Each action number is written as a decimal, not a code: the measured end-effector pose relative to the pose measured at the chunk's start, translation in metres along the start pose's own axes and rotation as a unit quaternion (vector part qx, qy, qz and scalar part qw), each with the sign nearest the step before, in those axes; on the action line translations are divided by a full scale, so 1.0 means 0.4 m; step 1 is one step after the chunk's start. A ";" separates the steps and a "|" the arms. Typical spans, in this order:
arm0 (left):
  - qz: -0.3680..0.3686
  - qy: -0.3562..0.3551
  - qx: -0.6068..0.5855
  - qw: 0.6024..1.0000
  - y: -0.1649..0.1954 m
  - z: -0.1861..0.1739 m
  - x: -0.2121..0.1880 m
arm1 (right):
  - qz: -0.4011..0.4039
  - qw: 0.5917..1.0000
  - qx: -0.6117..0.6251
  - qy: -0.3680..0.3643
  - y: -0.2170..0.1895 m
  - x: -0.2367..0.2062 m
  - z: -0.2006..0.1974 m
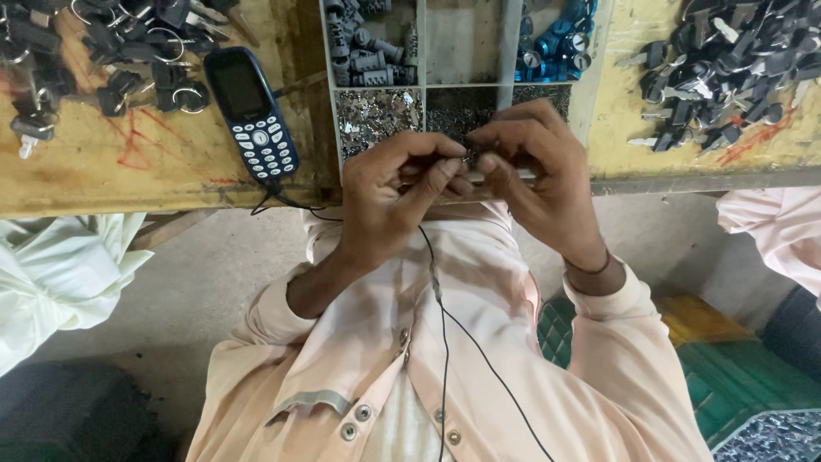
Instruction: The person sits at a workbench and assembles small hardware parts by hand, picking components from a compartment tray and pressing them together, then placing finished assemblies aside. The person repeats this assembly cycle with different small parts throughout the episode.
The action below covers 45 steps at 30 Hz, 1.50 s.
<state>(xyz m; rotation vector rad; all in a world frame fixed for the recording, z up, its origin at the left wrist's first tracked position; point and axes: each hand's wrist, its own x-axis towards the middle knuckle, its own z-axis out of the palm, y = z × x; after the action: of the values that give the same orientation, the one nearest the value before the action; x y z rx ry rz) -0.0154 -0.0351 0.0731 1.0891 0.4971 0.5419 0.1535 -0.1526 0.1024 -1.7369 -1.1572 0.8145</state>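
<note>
My left hand (393, 192) and my right hand (539, 171) meet fingertip to fingertip at the table's near edge, pinching a very small dark metal part (468, 159) between them. The part is mostly hidden by my fingers. Both hands hover over the near cells of a grey compartment tray (506, 51). Its cells hold grey lock cylinders (368, 56), blue cylinders (556, 43), shiny metal bits (376, 115) and fine dark bits (453, 107).
A dark blue keypad phone (252, 115) lies on the worn yellow table (111, 171), its black cable running down my pale pink shirt. Piles of black-headed keys lie at the left (111, 51) and right (727, 64). Another person's white sleeve (60, 274) is at the left, a pink one (778, 231) at the right.
</note>
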 end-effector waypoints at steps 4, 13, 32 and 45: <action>-0.027 -0.025 -0.139 0.990 0.006 0.002 0.004 | 0.108 0.956 0.256 -0.093 0.006 0.013 -0.013; -0.122 -0.048 -0.017 0.991 0.016 -0.010 -0.001 | 0.193 0.918 0.320 -0.130 -0.003 0.028 -0.040; 0.033 -0.079 0.200 0.976 0.002 -0.005 0.004 | 0.027 0.979 -0.194 0.056 0.044 -0.020 -0.105; -0.071 -0.047 0.000 0.996 -0.039 0.032 -0.008 | -0.026 0.987 0.149 0.050 0.022 -0.060 -0.054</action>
<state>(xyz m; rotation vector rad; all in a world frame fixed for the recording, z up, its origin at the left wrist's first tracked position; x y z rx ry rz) -0.0074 -0.0517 0.0643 1.0649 0.4874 0.3635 0.1669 -0.1833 0.1045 -1.4772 -0.9566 0.8138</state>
